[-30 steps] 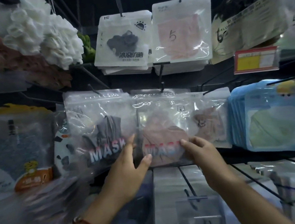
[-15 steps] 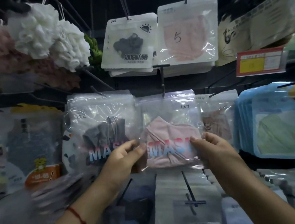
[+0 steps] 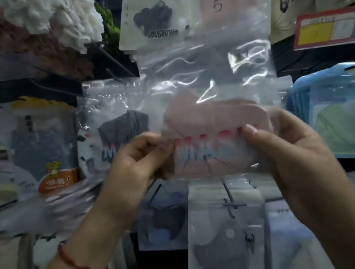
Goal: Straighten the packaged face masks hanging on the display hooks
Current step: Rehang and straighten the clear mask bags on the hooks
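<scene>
— Pink fabric shows through the clear mask packet (image 3: 212,111) we are holding up in the middle of the view. Where do our hands sit on it?

— Our left hand (image 3: 139,160) pinches the packet's lower left edge, fingers curled in around the plastic. Our right hand (image 3: 287,144) grips the lower right edge, thumb (image 3: 250,129) pressed on the front beside the printed "MASK" lettering. Both hands are closed on the same packet.

— And the packet itself?

— We see it upright, raised in front of the rack, its clear upper half overlapping the white packets above. Whether its top is on a hook we cannot tell; the plastic is blurred and glossy there.

— What hangs around it?

— Just to its left, behind our left hand, a second clear packet with a grey mask (image 3: 123,128) hangs on the display. Above it, a white packet with a dark mask (image 3: 151,17) hangs from the upper row, and beside that a packet marked "5" (image 3: 222,5). To the right we see a stack of blue packets (image 3: 340,116) and, higher up, a red and yellow price tag (image 3: 328,27).

— Anything else?

— White fluffy items (image 3: 57,16) at upper left, a packet with an orange label (image 3: 44,153) at far left, and more white packets (image 3: 226,232) on hooks below our hands. A red cord bracelet (image 3: 81,265) circles our left wrist.
</scene>
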Motion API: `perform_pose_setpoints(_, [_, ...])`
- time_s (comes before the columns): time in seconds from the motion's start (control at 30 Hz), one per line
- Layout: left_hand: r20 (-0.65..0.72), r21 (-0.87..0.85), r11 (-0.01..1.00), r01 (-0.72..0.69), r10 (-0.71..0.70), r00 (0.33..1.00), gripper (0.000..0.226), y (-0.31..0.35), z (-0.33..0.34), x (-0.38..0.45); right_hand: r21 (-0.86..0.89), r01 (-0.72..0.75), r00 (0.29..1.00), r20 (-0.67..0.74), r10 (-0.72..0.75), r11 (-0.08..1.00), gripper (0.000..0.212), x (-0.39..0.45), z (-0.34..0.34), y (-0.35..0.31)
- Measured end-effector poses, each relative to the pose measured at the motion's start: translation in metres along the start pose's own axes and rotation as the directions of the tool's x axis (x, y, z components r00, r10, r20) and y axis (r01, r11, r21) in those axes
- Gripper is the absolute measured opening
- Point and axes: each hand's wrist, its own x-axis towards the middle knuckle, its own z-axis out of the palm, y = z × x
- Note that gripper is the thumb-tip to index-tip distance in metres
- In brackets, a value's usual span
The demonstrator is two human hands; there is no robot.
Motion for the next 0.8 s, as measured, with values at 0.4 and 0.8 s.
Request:
perform_pose_setpoints(0.4, [-0.036, -0.054, 0.975, 0.216, -0.218, 0.975, 0.015, -0.019, -0.036, -0.065, -0.183, -0.399, 0.907, 0.067, 0.416, 0.899, 0.041, -0.087, -0.025, 0.042])
perform_pose_setpoints(0.8, [0.007, 0.682, 0.621, 0.386, -0.533, 0.846, 0.009, -0.076, -0.07, -0.156, -0.45, -0.565, 0.728, 0.122, 0.674, 0.692, 0.02, -0.181, -0.041, 0.132])
